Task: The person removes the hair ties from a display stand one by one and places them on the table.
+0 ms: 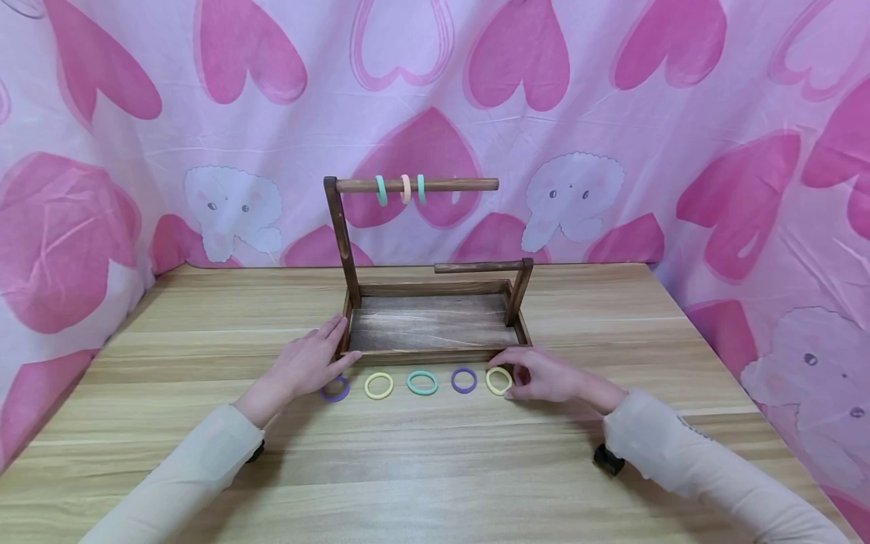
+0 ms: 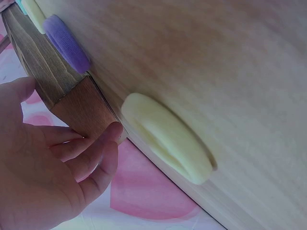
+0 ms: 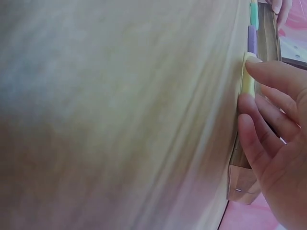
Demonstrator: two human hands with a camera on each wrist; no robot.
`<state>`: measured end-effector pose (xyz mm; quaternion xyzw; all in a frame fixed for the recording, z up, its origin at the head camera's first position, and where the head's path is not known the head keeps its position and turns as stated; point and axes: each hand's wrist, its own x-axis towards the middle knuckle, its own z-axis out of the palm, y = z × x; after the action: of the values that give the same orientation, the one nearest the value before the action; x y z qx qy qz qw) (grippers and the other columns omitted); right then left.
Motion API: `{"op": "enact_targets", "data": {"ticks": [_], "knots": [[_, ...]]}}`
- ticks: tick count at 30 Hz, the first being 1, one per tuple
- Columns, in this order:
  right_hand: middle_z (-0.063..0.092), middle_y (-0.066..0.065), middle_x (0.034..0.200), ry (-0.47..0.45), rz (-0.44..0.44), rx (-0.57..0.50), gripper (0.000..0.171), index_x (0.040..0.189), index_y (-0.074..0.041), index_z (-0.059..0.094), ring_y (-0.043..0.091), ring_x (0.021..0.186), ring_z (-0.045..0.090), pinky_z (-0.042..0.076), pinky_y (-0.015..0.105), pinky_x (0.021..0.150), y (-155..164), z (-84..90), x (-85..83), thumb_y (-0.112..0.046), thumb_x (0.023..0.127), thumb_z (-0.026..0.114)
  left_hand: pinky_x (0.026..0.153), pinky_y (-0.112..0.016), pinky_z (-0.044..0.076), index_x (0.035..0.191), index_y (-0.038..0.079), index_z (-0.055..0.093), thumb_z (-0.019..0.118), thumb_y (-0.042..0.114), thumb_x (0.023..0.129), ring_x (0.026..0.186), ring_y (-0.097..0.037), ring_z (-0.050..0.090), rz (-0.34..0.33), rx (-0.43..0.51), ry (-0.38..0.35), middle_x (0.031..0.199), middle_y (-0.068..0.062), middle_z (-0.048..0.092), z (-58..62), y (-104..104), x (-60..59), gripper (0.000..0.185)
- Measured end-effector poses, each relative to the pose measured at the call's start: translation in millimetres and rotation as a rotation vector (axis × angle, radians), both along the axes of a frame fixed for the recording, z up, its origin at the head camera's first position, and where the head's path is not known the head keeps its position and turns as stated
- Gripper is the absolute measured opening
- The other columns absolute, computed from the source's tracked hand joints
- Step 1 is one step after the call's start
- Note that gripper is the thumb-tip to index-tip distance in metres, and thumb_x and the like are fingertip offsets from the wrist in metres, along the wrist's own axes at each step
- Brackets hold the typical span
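Observation:
My right hand [image 1: 544, 375] pinches a yellow hair tie [image 1: 499, 381] between thumb and a finger at the right end of a row. Its fingertips sit at opposite ends of the tie in the right wrist view. My left hand [image 1: 303, 365] rests at the front left corner of the dark wooden rack [image 1: 435, 355], thumb along the front and fingers by the side, loosely extended. Beside it lies a purple hair tie [image 1: 335, 389]. Another yellow hair tie [image 2: 168, 139], covered by the left hand in the head view, lies near that corner.
Between the hands lie yellow [image 1: 378, 386], green [image 1: 423, 382] and purple [image 1: 464, 380] hair ties. The rack's upper bar [image 1: 469, 184] carries two green ties and a pink tie [image 1: 405, 189]. A lower bar [image 1: 476, 267] bears nothing. A pink heart-patterned curtain [image 1: 435, 128] hangs behind the table.

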<state>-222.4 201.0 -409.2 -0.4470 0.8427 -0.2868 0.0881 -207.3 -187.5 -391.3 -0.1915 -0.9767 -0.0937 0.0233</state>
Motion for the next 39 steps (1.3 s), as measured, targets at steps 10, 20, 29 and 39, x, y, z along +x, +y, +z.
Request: {"op": "enact_targets", "data": {"ticks": [10,20,29,39], "knots": [[0.057,0.016,0.095,-0.047,-0.013,-0.162,0.039,0.110,0.006,0.054,0.014,0.065,0.052,0.047,0.028,0.056,-7.9,24.5,8.2,0.008,0.073,0.065,0.080,-0.053,0.039,0.134,-0.004,0.032,0.044,0.049,0.087,0.108,-0.043,0.043,0.001,-0.002,0.004,0.136,-0.021,0.031,-0.8,-0.5,0.0,0.072],[0.057,0.006,0.072,0.033,-0.104,-0.251,0.031,0.102,0.006,0.058,0.017,0.061,0.052,0.046,0.031,0.053,-18.3,52.3,8.9,0.009,0.072,0.066,0.081,-0.053,0.039,0.134,-0.004,0.032,0.043,0.049,0.087,0.107,-0.044,0.043,0.005,-0.001,-0.004,0.136,-0.020,0.031,0.1,-0.2,0.0,0.072],[0.058,0.011,0.077,0.053,-0.172,-0.276,0.032,0.104,0.005,0.058,0.020,0.068,0.055,0.049,0.037,0.062,-19.8,74.3,-4.8,0.006,0.074,0.066,0.080,-0.053,0.039,0.134,-0.004,0.032,0.043,0.050,0.087,0.108,-0.043,0.043,0.002,-0.006,0.002,0.136,-0.020,0.031,-0.9,-0.4,-0.3,0.072],[0.059,0.011,0.087,0.106,-0.177,-0.346,0.032,0.105,0.006,0.058,0.020,0.068,0.055,0.048,0.037,0.065,-23.5,99.0,-18.5,0.007,0.074,0.065,0.081,-0.052,0.039,0.134,-0.004,0.032,0.043,0.050,0.087,0.108,-0.043,0.044,0.001,-0.003,0.003,0.136,-0.021,0.030,-1.2,-0.4,-0.3,0.072]]}}
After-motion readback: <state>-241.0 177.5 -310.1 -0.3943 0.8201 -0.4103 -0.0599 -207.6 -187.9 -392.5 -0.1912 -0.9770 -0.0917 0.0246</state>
